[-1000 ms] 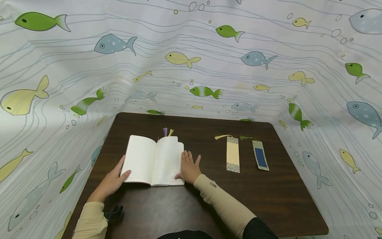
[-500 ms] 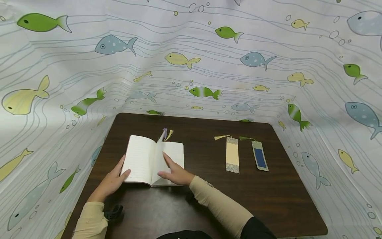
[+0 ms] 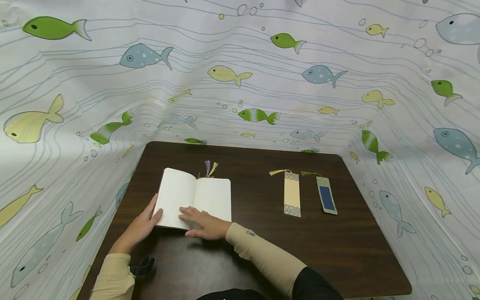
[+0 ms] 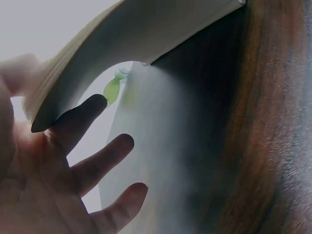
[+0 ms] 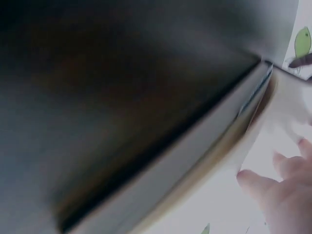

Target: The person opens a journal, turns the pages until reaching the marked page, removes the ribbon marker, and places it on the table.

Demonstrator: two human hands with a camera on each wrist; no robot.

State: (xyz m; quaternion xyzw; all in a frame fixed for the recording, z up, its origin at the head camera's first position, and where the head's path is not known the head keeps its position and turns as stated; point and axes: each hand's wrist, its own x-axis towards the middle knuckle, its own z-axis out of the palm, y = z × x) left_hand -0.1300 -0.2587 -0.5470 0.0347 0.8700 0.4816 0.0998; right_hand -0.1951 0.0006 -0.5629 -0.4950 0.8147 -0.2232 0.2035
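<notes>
Noted on the left part of the dark wood-grain surface (image 3: 348,250): an opened notebook (image 3: 196,195), pale pages up. Gripping its left edge with the left hand (image 3: 138,225), thumb over the page, fingers behind; per left wrist view, holding that side raised, lower fingers spread apart beneath. Laying the right hand (image 3: 208,226) across the lower gutter, fingers extended and spread over the left page, gripping nothing. Logged at the notebook's top edge, near the gutter: purple tassel (image 3: 207,166) and yellow tassel (image 3: 213,168). Logged well to the right: cream bookmark (image 3: 292,194) with pale tassel (image 3: 278,171); just beside it, blue-panelled bookmark (image 3: 327,196), slightly angled, with green tassel (image 3: 310,173). Seen behind: fish-print cloth (image 3: 270,96).
</notes>
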